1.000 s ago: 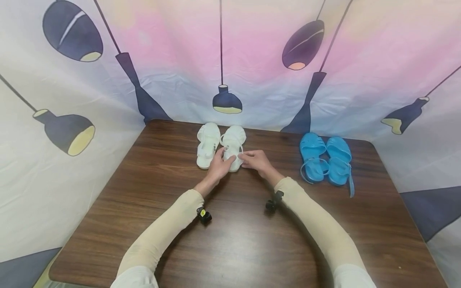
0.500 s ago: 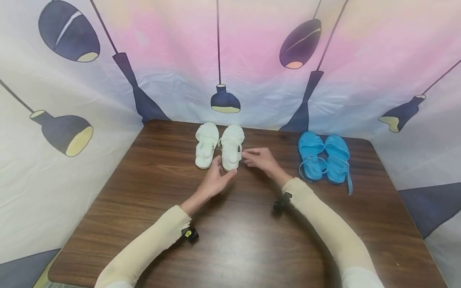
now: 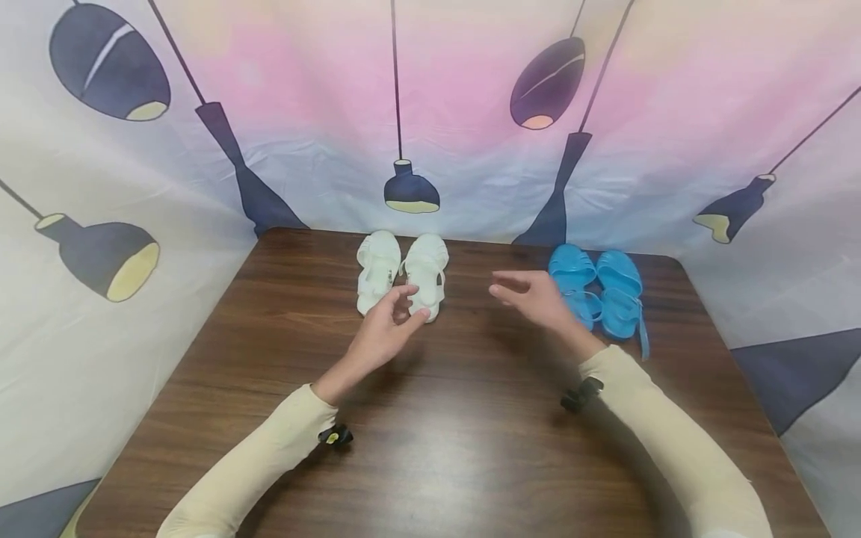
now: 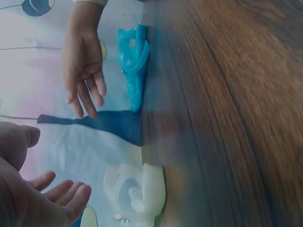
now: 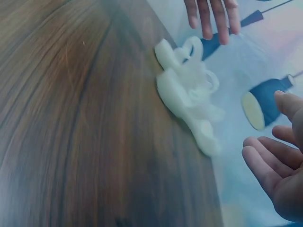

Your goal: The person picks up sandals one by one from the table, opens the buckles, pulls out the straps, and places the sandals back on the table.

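Two white sandals stand side by side near the table's back edge, toes to the wall: a left one [image 3: 379,261] and a right one [image 3: 427,258]. Over their heel ends hovers my left hand [image 3: 385,326], fingers relaxed and apart from the thumb, holding nothing. The left wrist view shows a gap between the left hand [image 4: 42,189] and the white sandal [image 4: 135,194]. My right hand [image 3: 538,299] is in the air just left of the blue sandals [image 3: 620,291], partly covering the nearer one. Its fingers [image 5: 265,158] are loosely bent around nothing.
The brown wooden table [image 3: 430,418] has rounded corners. A fabric backdrop [image 3: 323,112] printed with dark lamps hangs right behind its back edge. One blue sandal's strap [image 3: 643,336] trails loose at the right. Small black cameras [image 3: 335,435] sit on both wrists.
Both hands have let go of the right white sandal. My right hand has moved right, toward the blue sandals; my left has drawn back slightly toward me. The white sandal's strap now lies down.
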{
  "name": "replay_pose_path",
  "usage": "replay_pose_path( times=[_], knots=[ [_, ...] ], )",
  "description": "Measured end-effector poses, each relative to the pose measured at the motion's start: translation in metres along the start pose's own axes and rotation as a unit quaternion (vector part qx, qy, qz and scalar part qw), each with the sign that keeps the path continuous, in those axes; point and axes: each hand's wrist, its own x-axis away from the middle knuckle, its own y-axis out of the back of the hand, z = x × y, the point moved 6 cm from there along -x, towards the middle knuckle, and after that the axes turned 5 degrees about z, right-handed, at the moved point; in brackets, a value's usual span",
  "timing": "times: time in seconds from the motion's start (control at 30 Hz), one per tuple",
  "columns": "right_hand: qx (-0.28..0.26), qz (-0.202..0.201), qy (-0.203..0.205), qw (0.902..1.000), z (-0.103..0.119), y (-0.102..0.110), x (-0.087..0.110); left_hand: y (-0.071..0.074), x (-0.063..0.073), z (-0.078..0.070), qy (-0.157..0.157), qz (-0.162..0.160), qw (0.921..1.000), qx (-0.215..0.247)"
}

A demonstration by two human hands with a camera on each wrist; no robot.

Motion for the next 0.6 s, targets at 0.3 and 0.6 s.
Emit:
replay_pose_path(
  times=[0.3, 0.6],
  knots=[
    [0.081, -0.039, -0.002, 0.9960, -0.020, 0.059, 0.037, -0.047, -0.020, -0.015, -0.058, 0.065, 0.9959, -0.024],
    [0.157, -0.083, -0.020, 0.9839, -0.038, 0.099, 0.061, -0.097, -0.057, -0.032, -0.089, 0.110, 0.9891, -0.041]
  ],
)
